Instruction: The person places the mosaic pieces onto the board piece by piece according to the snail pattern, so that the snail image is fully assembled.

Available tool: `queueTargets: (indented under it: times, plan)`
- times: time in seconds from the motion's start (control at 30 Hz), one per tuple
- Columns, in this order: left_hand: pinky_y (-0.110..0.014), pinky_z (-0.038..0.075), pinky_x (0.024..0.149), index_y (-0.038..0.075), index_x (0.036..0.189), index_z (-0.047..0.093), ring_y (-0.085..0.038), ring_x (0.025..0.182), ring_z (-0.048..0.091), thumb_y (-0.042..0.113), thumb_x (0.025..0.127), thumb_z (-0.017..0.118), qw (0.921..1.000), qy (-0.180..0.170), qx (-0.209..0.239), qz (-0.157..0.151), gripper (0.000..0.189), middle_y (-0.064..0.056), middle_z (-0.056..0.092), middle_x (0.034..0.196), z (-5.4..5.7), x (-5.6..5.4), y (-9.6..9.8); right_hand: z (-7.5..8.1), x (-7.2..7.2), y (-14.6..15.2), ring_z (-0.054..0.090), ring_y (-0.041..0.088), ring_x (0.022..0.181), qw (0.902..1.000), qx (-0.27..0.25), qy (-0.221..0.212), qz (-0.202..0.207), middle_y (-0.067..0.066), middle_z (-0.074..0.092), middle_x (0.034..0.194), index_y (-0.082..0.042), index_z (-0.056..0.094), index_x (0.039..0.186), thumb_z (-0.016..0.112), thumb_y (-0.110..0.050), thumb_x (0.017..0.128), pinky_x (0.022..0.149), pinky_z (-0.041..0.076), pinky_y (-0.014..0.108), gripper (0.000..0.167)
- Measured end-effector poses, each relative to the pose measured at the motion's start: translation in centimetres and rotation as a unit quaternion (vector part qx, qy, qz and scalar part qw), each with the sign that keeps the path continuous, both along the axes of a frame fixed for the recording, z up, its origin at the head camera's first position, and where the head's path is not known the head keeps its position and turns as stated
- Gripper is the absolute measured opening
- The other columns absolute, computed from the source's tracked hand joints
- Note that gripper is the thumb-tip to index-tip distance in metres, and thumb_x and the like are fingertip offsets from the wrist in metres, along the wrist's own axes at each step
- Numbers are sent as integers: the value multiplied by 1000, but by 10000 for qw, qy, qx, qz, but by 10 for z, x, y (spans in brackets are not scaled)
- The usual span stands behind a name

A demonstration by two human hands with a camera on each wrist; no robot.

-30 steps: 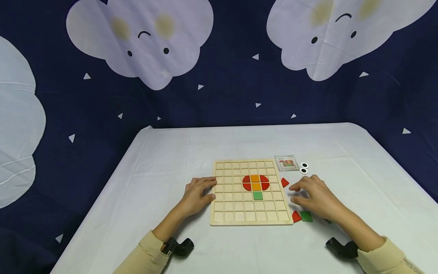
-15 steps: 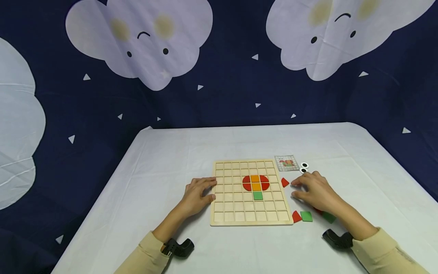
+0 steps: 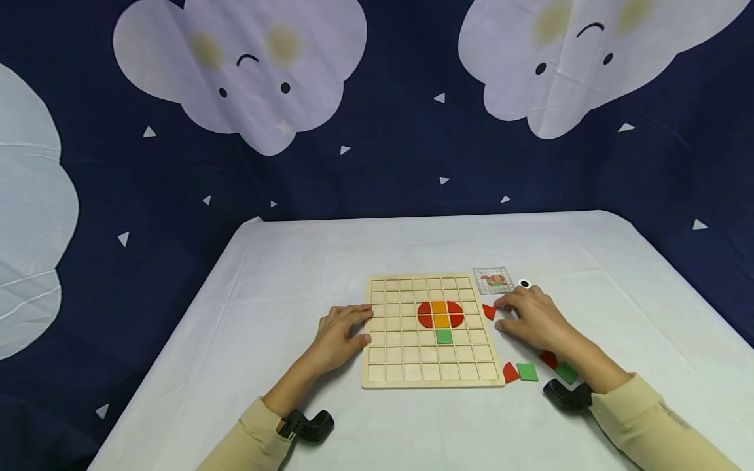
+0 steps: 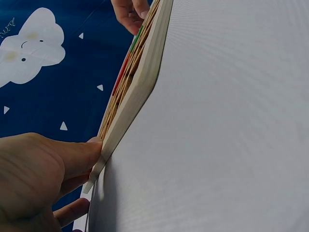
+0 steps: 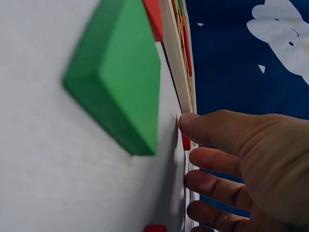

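In the head view, my left hand (image 3: 340,337) rests against the left edge of a wooden grid board (image 3: 396,355), fingers fairly straight, thumb touching the rim. On the board lie red quarter-round tiles (image 3: 425,321), orange square tiles (image 3: 440,320) and a green square tile (image 3: 444,336). My right hand (image 3: 535,320) reaches in beside the board's right edge. Its thumb and forefinger stand apart at a loose red quarter-round tile (image 3: 489,312), which shows behind the thumb in the right wrist view. Contact with that tile is hard to tell.
A pattern card (image 3: 493,280) lies past the board's upper right corner, with a round eye piece (image 3: 524,284) near it. Another red tile (image 3: 510,373), a green tile (image 3: 527,372), a further red tile (image 3: 548,359) and green tile (image 3: 567,373) lie below the right hand.
My right hand has moved up and left to the loose red tile, which has turned and shifted slightly. One eye piece is now hidden behind the hand. The left hand stays put.
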State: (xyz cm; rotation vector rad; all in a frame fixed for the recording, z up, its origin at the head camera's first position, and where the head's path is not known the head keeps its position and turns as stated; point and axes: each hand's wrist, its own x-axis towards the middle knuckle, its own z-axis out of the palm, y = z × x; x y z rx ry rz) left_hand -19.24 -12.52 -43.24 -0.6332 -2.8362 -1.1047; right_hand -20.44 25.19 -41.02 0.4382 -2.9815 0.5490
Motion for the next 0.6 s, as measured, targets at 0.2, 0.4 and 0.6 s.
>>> queueTargets:
  times: [0.2,0.4,0.6]
  plan:
    - [-50,25,100,10,129,58,-27,124,40,18,85,68,10000,-58,8,-11,46,-1,51,141,0,0,0,-1,-7,-4,46,27,94,9998,-5,-48,208,9,61,99,-8,68,110,73,-23,76,82,34,49,37]
    - [-49,26,99,10,128,59,-26,123,41,17,85,68,10000,-36,20,15,45,0,52,140,1,1,0,0,-12,-7,48,29,96,9991,40,-59,415,10,63,103,-8,67,114,73,-22,75,86,35,52,42]
    - [-49,26,98,10,128,59,-26,123,41,16,84,69,10000,-21,29,32,45,-1,52,140,1,1,1,0,-12,-7,47,27,93,9986,92,-29,521,14,63,108,-9,70,111,74,-22,74,83,35,47,39]
